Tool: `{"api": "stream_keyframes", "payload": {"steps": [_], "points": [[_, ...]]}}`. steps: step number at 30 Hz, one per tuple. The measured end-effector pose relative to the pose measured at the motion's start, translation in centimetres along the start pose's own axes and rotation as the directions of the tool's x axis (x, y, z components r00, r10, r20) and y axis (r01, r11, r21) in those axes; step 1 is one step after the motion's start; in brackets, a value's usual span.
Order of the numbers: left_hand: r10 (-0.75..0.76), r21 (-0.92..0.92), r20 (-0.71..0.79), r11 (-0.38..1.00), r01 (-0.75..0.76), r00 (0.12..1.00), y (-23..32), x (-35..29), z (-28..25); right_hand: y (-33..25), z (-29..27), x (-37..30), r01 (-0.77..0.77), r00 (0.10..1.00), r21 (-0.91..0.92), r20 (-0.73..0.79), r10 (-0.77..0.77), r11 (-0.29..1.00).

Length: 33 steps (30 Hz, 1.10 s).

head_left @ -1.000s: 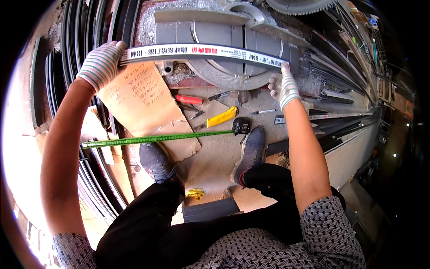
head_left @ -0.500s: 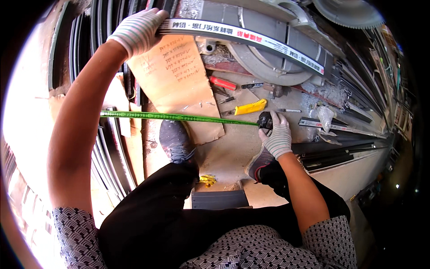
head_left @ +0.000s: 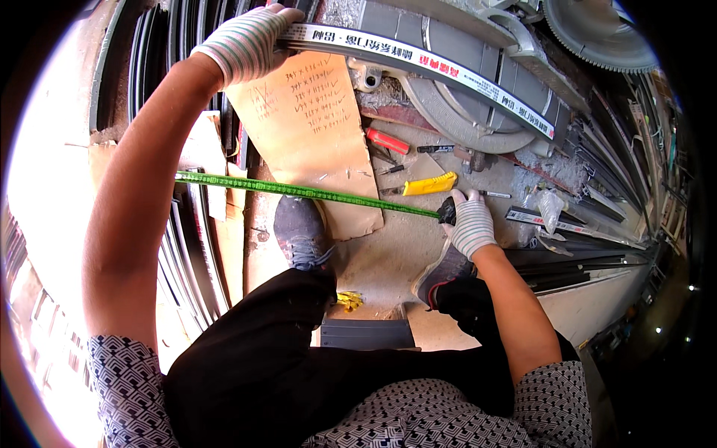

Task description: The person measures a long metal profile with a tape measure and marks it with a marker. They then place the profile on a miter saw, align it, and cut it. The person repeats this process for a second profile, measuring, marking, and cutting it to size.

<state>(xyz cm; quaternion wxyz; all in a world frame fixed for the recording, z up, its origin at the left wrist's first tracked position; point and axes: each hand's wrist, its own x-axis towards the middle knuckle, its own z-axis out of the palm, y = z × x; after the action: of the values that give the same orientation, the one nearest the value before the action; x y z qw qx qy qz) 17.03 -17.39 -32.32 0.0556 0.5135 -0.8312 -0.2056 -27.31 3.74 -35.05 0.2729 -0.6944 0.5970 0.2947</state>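
My left hand (head_left: 243, 46), in a striped knit glove, is closed round the left end of a long metal profile (head_left: 418, 64) with a printed white strip along it. The profile lies across the grey bed of a saw (head_left: 448, 37). My right hand (head_left: 473, 225), gloved alike, grips the black case of a tape measure (head_left: 447, 211) above my right shoe. Its green blade (head_left: 314, 193) is drawn out to the left, over my left shoe, and passes behind my left forearm, which hides its far end.
A cardboard sheet (head_left: 302, 127) with handwriting lies on the floor. Near it are a red-handled tool (head_left: 388, 140), a yellow utility knife (head_left: 430, 184) and a marker (head_left: 495, 195). Dark profiles stand at the left (head_left: 149, 67) and right (head_left: 567, 257). A toothed saw blade (head_left: 597, 33) is at top right.
The view has shifted slightly, so most things appear a little further right. Both hands keep their holds, and the tape blade stays drawn out.
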Motion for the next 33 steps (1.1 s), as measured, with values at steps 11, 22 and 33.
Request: {"api": "stream_keyframes", "payload": {"steps": [11,22,33], "points": [[0.114,0.023,-0.12,0.993,-0.112,0.986,-0.6,-1.4,-1.5,2.1,-2.2,-1.0,0.134,0.991,0.033,0.018,-0.134,0.99],[0.289,-0.02,-0.335,0.949,-0.314,0.897,10.4,-3.3,-3.4,10.6,-11.2,-2.7,0.187,0.903,-0.038,-0.386,-0.187,0.982],[0.311,0.111,-0.249,0.95,-0.292,0.917,10.9,1.2,-0.5,20.1,-16.6,-1.3,0.113,0.767,-0.054,-0.631,-0.122,0.992]]}}
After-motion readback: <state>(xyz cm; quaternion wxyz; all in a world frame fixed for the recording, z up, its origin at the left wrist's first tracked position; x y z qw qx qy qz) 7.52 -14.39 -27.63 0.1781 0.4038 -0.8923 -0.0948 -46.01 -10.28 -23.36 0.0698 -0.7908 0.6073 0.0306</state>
